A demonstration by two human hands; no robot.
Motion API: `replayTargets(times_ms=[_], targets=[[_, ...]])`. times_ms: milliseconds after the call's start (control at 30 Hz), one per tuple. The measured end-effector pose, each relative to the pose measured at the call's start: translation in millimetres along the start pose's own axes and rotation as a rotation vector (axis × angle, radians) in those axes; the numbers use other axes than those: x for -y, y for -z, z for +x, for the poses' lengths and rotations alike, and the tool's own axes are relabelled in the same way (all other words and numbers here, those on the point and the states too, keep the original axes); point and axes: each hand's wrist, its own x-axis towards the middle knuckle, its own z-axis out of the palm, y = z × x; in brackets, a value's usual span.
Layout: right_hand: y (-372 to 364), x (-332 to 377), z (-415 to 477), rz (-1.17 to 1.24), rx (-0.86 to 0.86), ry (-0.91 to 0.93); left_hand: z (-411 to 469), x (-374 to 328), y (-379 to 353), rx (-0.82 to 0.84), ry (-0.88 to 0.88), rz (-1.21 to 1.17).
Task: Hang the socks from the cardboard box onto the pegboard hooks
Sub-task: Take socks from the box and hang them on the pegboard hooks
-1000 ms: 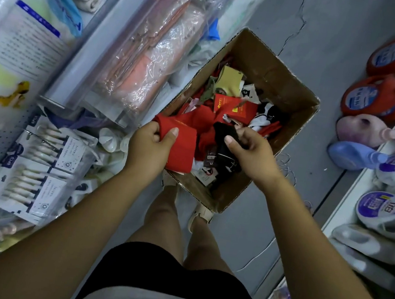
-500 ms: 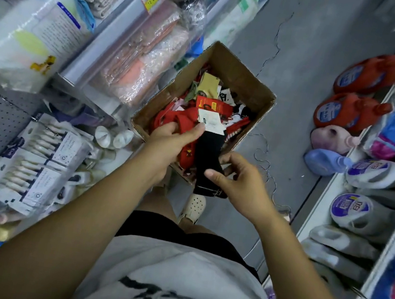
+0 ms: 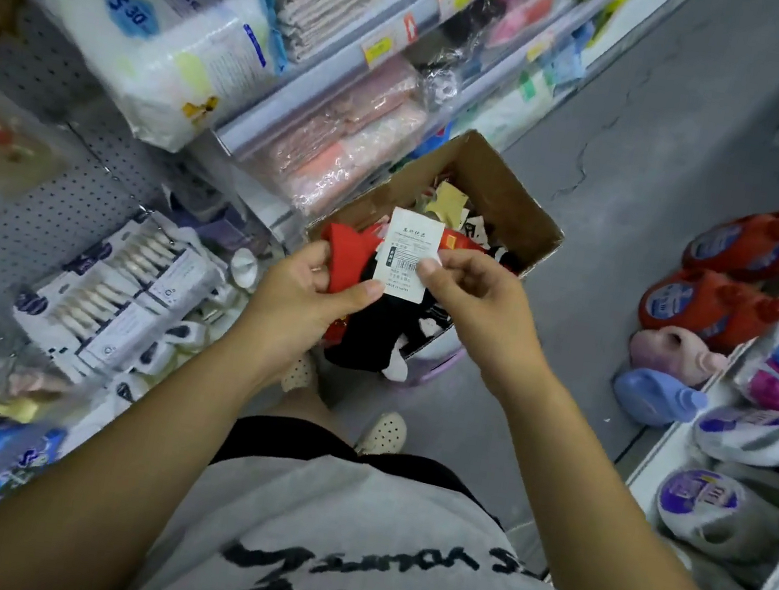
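A cardboard box (image 3: 515, 197) with several red, black and yellow socks stands on the grey floor ahead of me. Above its near edge I hold a pair of black socks (image 3: 363, 334) with a white label card (image 3: 406, 254). My left hand (image 3: 311, 292) grips the black socks together with a red sock (image 3: 347, 257), thumb on the card's lower edge. My right hand (image 3: 474, 293) pinches the card's right side. The grey pegboard (image 3: 50, 200) is at the left.
Packs of white goods (image 3: 122, 293) hang on the pegboard. Shelves with bagged towels and tissue packs (image 3: 330, 142) run along the left. Detergent bottles (image 3: 712, 305) line the floor and low shelf at the right. A crack runs through the grey aisle floor (image 3: 668, 135).
Both hands lifted the black socks out of the box and raised them. The right hand moved from the socks' lower end up to the label card. My view tilted up and left.
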Motion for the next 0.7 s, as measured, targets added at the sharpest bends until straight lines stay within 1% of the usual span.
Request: replayTargets(times_ms=[67, 233, 300, 400, 467, 600, 700], targets=[[-14, 9, 1, -0.008, 0.053, 0.038, -16, -4, 11, -0.069, -0.029, -0.029], [-51, 25, -5, 0.033, 0.084, 0.079, -51, -10, 51, -0.388, -0.09, -0.161], [-65, 34, -8, 0.041, 0.108, 0.09, -66, -11, 70, -0.477, -0.125, -0.179], [-94, 46, -13, -0.015, 0.143, 0.144, -90, -15, 95, -0.536, -0.146, -0.224], [-124, 48, -19, -0.088, 0.181, 0.205, -103, -13, 110, -0.535, -0.156, -0.284], [-196, 39, -47, -0.22, 0.365, 0.32, -129, -8, 135, -0.524, -0.158, -0.37], [-238, 33, -75, -0.269, 0.469, 0.372, -153, 0, 162, -0.56, -0.147, -0.387]])
